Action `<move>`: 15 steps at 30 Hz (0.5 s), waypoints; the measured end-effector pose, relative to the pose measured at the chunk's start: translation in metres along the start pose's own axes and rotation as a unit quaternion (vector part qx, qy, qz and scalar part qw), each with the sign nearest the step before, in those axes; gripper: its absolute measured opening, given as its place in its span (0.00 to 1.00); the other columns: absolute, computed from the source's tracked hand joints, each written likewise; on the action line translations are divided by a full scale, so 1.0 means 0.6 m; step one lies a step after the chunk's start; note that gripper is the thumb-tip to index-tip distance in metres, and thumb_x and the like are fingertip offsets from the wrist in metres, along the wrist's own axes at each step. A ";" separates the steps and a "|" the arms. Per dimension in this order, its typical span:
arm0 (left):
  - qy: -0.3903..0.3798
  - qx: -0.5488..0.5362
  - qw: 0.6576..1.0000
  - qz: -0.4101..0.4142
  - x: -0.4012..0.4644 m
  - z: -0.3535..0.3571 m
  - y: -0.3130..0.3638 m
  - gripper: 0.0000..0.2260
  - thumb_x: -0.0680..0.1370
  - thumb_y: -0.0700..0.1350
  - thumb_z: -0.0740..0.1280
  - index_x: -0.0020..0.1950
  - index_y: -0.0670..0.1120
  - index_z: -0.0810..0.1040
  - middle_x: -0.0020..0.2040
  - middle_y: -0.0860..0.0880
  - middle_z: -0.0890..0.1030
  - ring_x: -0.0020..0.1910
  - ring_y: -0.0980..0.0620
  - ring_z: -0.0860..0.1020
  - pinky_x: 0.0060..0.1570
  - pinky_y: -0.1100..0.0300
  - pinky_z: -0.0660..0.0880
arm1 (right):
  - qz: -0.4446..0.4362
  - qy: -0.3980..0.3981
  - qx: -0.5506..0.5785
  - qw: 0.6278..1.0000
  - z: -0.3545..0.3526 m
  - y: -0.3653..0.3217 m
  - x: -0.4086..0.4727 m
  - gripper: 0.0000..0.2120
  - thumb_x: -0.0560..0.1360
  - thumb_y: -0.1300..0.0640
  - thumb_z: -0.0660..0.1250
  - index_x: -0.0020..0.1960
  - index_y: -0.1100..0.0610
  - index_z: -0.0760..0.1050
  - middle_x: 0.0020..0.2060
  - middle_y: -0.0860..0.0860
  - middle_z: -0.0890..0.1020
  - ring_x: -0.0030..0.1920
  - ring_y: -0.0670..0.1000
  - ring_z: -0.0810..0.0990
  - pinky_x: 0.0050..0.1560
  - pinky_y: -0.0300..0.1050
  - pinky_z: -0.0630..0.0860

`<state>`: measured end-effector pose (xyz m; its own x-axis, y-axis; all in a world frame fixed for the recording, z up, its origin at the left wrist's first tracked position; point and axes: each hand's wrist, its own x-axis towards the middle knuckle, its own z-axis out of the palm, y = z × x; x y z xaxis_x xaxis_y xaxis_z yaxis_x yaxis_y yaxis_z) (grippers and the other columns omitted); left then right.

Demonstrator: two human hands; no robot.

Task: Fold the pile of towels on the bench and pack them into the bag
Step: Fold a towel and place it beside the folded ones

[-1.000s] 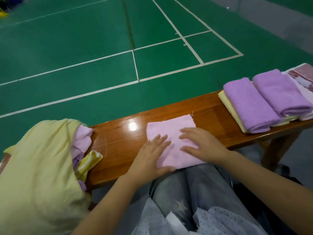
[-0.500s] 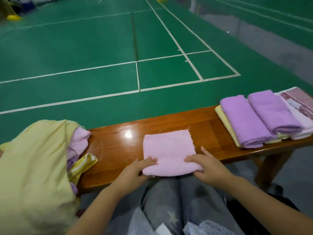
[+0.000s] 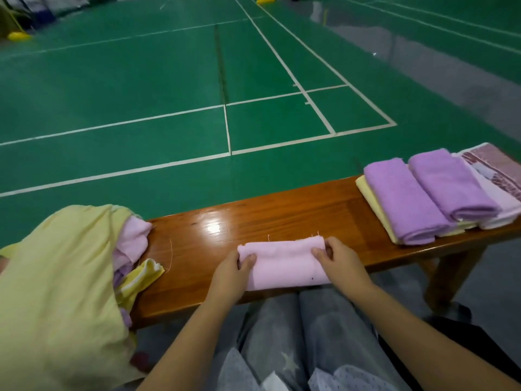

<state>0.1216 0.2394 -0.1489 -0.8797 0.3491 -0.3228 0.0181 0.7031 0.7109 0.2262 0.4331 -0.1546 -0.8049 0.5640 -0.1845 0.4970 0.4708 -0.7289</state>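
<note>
Right at the near edge of the bench (image 3: 296,213), about midway along it: a pink towel (image 3: 284,263), flat on the wood, folded into a low band, loose threads sticking up from its far edge. Left end pinched by the left hand (image 3: 229,273), thumb on top, fingers curled underneath; right end gripped by the right hand (image 3: 338,259), fingers wrapped over the far right corner (a small dark speck on the cloth just below that hand). Both forearms reaching in from the bottom, over grey trousers (image 3: 296,334) with a pale star print. Toward the left end of the bench, a heap of unfolded towels (image 3: 135,249), pink, lilac and a yellow one with a white stripe, spilling from under a large pale yellow cloth (image 3: 56,277) that hangs over the near edge; whether that cloth is a bag, cannot tell. Toward the right end, well apart from the pink towel, a row of folded towels: two purple ones (image 3: 417,204) side by side over a pale yellow one, then a white and dusky-pink patterned one (image 3: 496,170) at the far right. Glare spot on the varnished wood between heap and hands. Beyond the far edge, green court floor (image 3: 141,80) with white lines.
</note>
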 end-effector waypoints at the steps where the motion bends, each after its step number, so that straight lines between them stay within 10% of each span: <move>1: 0.000 0.019 1.000 0.000 0.005 0.003 0.000 0.18 0.81 0.55 0.59 0.67 0.47 0.71 0.56 0.51 0.76 0.53 0.54 0.74 0.51 0.59 0.74 | 0.014 0.011 -0.009 1.000 0.005 0.000 0.000 0.08 0.80 0.50 0.60 0.49 0.54 0.71 0.43 0.50 0.78 0.43 0.48 0.77 0.40 0.41 0.72; 15: 0.040 0.213 0.976 -0.031 0.062 -0.018 0.019 0.19 0.81 0.59 0.58 0.60 0.46 0.75 0.48 0.49 0.78 0.44 0.52 0.75 0.44 0.60 0.73 | 0.124 -0.037 -0.018 0.991 0.017 -0.029 -0.017 0.13 0.78 0.52 0.64 0.57 0.60 0.74 0.53 0.56 0.80 0.46 0.51 0.75 0.45 0.44 0.73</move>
<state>0.0841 0.2537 -0.1457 -0.9194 0.2605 -0.2946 0.1447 0.9206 0.3627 0.2225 0.4121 -0.1467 -0.6780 0.6143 -0.4036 0.6920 0.3485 -0.6322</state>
